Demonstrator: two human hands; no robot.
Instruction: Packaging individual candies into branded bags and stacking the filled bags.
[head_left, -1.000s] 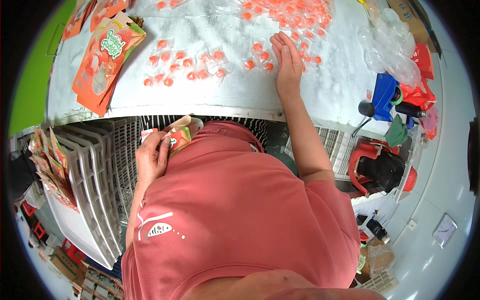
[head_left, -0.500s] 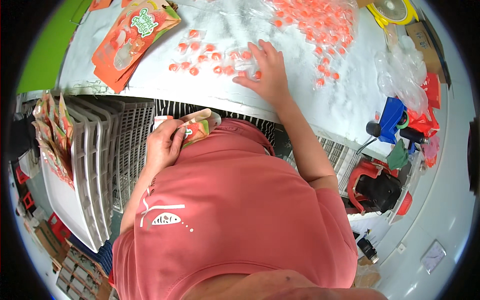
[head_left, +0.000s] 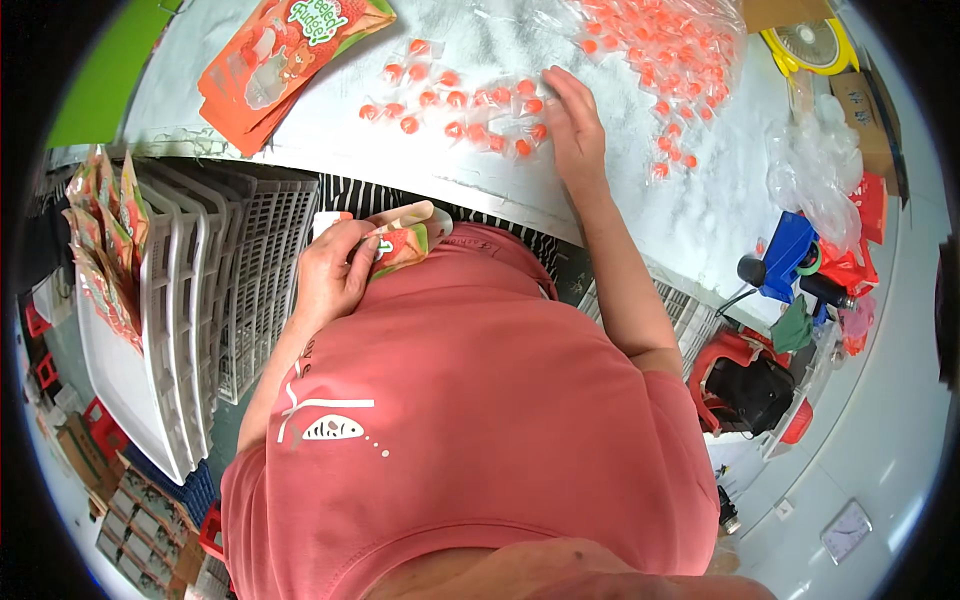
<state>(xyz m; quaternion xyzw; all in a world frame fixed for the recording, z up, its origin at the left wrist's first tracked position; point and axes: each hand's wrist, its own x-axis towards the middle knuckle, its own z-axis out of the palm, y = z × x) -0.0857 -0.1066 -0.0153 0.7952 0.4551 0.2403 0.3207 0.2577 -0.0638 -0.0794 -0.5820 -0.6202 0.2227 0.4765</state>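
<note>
My left hand (head_left: 335, 270) is closed on a colourful candy pouch (head_left: 402, 250) with an orange and green front, held at my waist below the table edge. The pouch's mouth faces up and looks spread. On the white table, my right hand (head_left: 578, 135) rests with fingers stretched out and close together, nothing gripped. Its thumb side borders a loose group of red-orange candies (head_left: 456, 99) in clear wrappers. Whether it touches the nearest candy (head_left: 538, 131) is hard to tell. Further left lies a stack of flat orange pouches (head_left: 270, 75).
A large clear bag of wrapped candies (head_left: 665, 50) spills toward me at the far side. A yellow fan (head_left: 810, 45), crumpled plastic bags (head_left: 815, 150) and a blue tape dispenser (head_left: 785, 255) stand at right. White crates (head_left: 185, 300) with filled pouches (head_left: 105, 240) are at left.
My right hand has drawn its spread thumb and fingers together and turned onto its edge beside the candies. The whole view has shifted slightly. My left hand keeps the pouch.
</note>
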